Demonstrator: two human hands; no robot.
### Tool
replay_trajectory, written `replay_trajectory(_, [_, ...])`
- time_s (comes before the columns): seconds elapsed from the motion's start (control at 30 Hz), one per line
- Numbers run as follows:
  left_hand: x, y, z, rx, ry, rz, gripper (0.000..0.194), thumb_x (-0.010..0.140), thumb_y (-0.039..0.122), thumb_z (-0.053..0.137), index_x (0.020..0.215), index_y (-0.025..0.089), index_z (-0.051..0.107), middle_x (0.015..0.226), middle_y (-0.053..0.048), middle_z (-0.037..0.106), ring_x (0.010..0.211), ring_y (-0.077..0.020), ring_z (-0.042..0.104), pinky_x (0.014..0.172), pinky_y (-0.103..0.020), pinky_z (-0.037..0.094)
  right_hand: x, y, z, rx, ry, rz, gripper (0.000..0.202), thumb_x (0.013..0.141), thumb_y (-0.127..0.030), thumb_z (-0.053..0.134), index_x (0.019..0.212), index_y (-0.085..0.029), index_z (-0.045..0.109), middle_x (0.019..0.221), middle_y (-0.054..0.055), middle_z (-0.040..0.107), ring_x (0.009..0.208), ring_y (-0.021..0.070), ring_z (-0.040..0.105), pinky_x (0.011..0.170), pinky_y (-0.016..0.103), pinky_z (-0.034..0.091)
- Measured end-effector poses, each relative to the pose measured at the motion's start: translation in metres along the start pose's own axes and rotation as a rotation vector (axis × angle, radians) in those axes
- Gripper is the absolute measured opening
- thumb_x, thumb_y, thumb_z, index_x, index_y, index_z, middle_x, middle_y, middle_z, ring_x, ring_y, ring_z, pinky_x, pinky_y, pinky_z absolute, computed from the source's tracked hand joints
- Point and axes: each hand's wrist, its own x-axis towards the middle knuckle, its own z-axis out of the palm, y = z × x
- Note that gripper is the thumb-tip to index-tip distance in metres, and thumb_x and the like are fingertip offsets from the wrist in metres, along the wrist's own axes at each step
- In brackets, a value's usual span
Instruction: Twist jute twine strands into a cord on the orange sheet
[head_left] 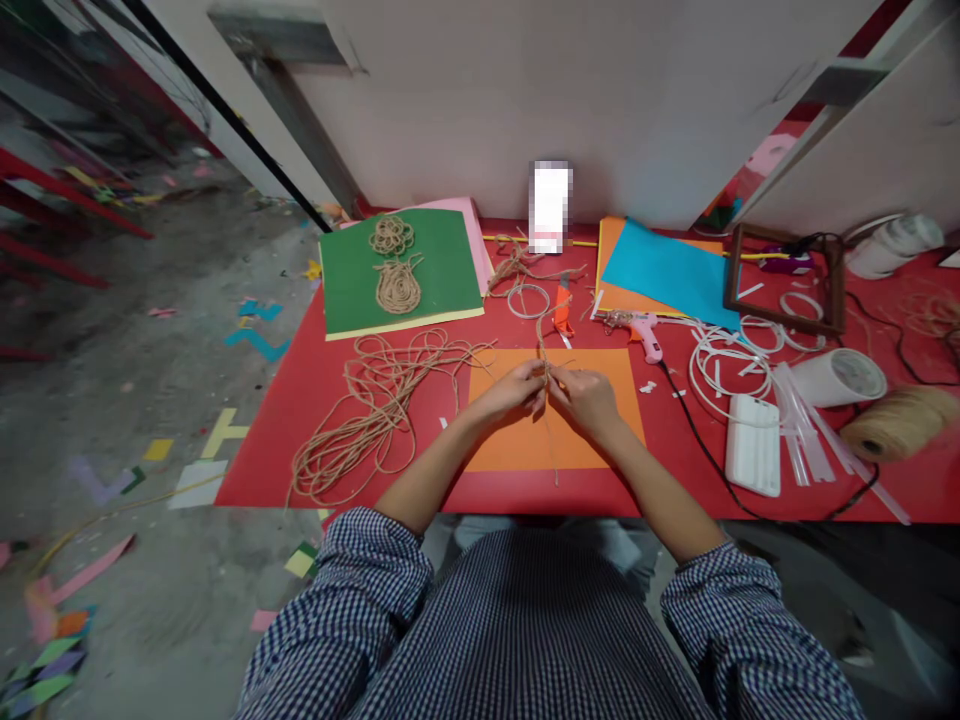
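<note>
**Over the orange sheet [510, 445], jute cord [541, 338] only partly worked**

Left hand [523, 388] and right hand [589, 398] meet above the sheet, both pinching the cord between fingertips. Beyond them runs a stretch that looks plaited or twisted; toward the person a thin strand trails loose, so this piece seems unfinished. On the green card [446, 265] lie a jute coil [397, 288] and a looped jute rosette [391, 235], apparently done. Left of the sheet, the twine heap [379, 405] looks unworked.

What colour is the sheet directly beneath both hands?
Orange; the sheet shows best in the head view.
</note>
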Motion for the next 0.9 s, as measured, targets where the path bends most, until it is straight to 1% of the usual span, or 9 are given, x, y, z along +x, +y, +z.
replay_trajectory(0.1, [-0.003, 0.005, 0.003, -0.007, -0.089, -0.011, 0.032, 0.092, 0.044, 0.065, 0.109, 0.018, 0.058, 0.049, 0.005, 0.054, 0.036, -0.0085, 0.040, 0.043, -0.022, 0.024, 0.000, -0.002, 0.002, 0.225, 0.058, 0.096, 0.034, 0.105, -0.041, 0.054, 0.106, -0.021, 0.081, 0.080, 0.007, 0.076, 0.069, 0.0191, 0.063, 0.071, 0.032, 0.040])
replay_trajectory(0.2, [-0.005, 0.010, 0.003, 0.082, -0.105, 0.045, 0.031, 0.094, 0.046, 0.064, 0.106, 0.017, 0.063, 0.049, 0.005, 0.052, 0.040, -0.0099, 0.045, 0.045, -0.023, 0.028, 0.002, -0.007, 0.004, 0.583, 0.084, 0.276, 0.036, 0.100, -0.051, 0.059, 0.100, -0.021, 0.081, 0.067, 0.002, 0.066, 0.059, 0.0171, 0.055, 0.062, 0.031, 0.039])
replay_trajectory(0.3, [-0.006, 0.011, 0.002, 0.179, -0.047, 0.093, 0.029, 0.096, 0.046, 0.061, 0.095, 0.017, 0.062, 0.052, 0.004, 0.052, 0.045, -0.0109, 0.048, 0.049, -0.025, 0.036, 0.005, -0.011, 0.006, 1.041, -0.031, 0.462, 0.040, 0.096, -0.059, 0.063, 0.096, -0.021, 0.077, 0.053, -0.004, 0.050, 0.046, 0.0143, 0.039, 0.049, 0.030, 0.030])
replay_trajectory(0.4, [-0.003, 0.010, -0.002, 0.327, 0.057, 0.116, 0.030, 0.097, 0.046, 0.060, 0.089, 0.018, 0.061, 0.057, 0.002, 0.055, 0.050, -0.0117, 0.050, 0.053, -0.026, 0.036, 0.007, -0.010, 0.004, 1.392, -0.150, 0.546, 0.039, 0.093, -0.060, 0.068, 0.080, -0.023, 0.065, 0.044, -0.009, 0.032, 0.041, 0.0117, 0.023, 0.045, 0.028, 0.023])
replay_trajectory(0.5, [0.000, 0.009, -0.009, 0.513, 0.167, 0.152, 0.024, 0.094, 0.040, 0.061, 0.088, 0.017, 0.064, 0.067, 0.000, 0.063, 0.058, -0.0130, 0.054, 0.058, -0.026, 0.038, 0.012, -0.003, 0.000, 1.578, -0.132, 0.575, 0.038, 0.092, -0.053, 0.072, 0.073, -0.024, 0.055, 0.041, -0.011, 0.024, 0.041, 0.0101, 0.015, 0.043, 0.027, 0.017])
replay_trajectory(0.63, [0.004, 0.010, -0.017, 0.634, 0.348, 0.211, 0.023, 0.095, 0.035, 0.056, 0.086, 0.017, 0.066, 0.069, -0.001, 0.064, 0.065, -0.0147, 0.057, 0.064, -0.027, 0.040, 0.019, 0.013, -0.008, 1.633, 0.199, 0.667, 0.028, 0.094, -0.043, 0.069, 0.080, -0.024, 0.053, 0.042, -0.012, 0.025, 0.041, 0.0098, 0.013, 0.039, 0.025, 0.014])
replay_trajectory(0.77, [0.006, 0.012, -0.024, 0.540, 0.480, 0.286, 0.019, 0.095, 0.034, 0.058, 0.086, 0.019, 0.066, 0.070, 0.000, 0.062, 0.067, -0.0142, 0.058, 0.066, -0.026, 0.042, 0.024, 0.031, -0.012, 1.568, 0.602, 0.766, 0.025, 0.100, -0.038, 0.060, 0.082, -0.024, 0.049, 0.044, -0.012, 0.027, 0.039, 0.0089, 0.016, 0.038, 0.023, 0.016])
replay_trajectory(0.83, [0.006, 0.013, -0.028, 0.410, 0.526, 0.320, 0.016, 0.096, 0.033, 0.058, 0.090, 0.020, 0.064, 0.064, 0.003, 0.056, 0.059, -0.0131, 0.053, 0.060, -0.026, 0.040, 0.024, 0.036, -0.011, 1.523, 0.701, 0.759, 0.027, 0.101, -0.041, 0.060, 0.082, -0.024, 0.048, 0.046, -0.012, 0.028, 0.039, 0.0086, 0.018, 0.038, 0.023, 0.016])
replay_trajectory(0.9, [0.006, 0.015, -0.031, 0.279, 0.586, 0.352, 0.014, 0.099, 0.035, 0.057, 0.104, 0.023, 0.062, 0.060, 0.006, 0.049, 0.054, -0.0126, 0.047, 0.056, -0.025, 0.037, 0.023, 0.036, -0.009, 1.472, 0.703, 0.711, 0.031, 0.099, -0.046, 0.063, 0.082, -0.025, 0.049, 0.047, -0.012, 0.029, 0.040, 0.0087, 0.019, 0.038, 0.023, 0.017])
